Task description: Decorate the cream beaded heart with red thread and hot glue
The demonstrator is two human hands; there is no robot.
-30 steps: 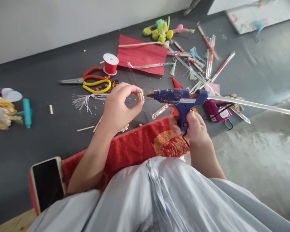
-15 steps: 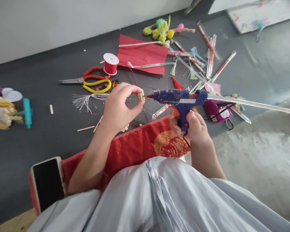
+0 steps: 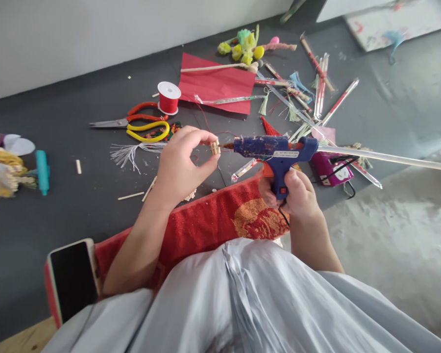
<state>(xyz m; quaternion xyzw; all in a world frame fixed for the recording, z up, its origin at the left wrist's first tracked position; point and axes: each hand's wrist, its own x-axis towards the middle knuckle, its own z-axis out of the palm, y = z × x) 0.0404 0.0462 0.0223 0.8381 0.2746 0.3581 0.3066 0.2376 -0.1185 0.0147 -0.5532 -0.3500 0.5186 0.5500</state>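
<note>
Between thumb and fingertips, my left hand [image 3: 183,164] pinches a small bundle of short wooden sticks [image 3: 215,146]. My right hand [image 3: 292,193] is wrapped around the handle of a blue hot glue gun [image 3: 272,149], its index finger by the orange trigger. The gun's nozzle points left, and its tip is at the bundle; whether they touch I cannot tell. A long clear glue stick [image 3: 382,159] sticks out of the gun's back end. Under both wrists lies a red towel [image 3: 202,218] with an orange pattern.
Scissors with red and yellow handles [image 3: 147,128], a spool of red thread [image 3: 168,100] and red paper [image 3: 215,88] lie beyond my left hand. Wrapped sticks with tassels [image 3: 319,93] are scattered at the right, near a purple box [image 3: 332,169]. A phone [image 3: 73,277] sits at lower left.
Almost nothing differs. The glue gun has shifted very slightly to the right, while the bundle stays pinched at its tip.
</note>
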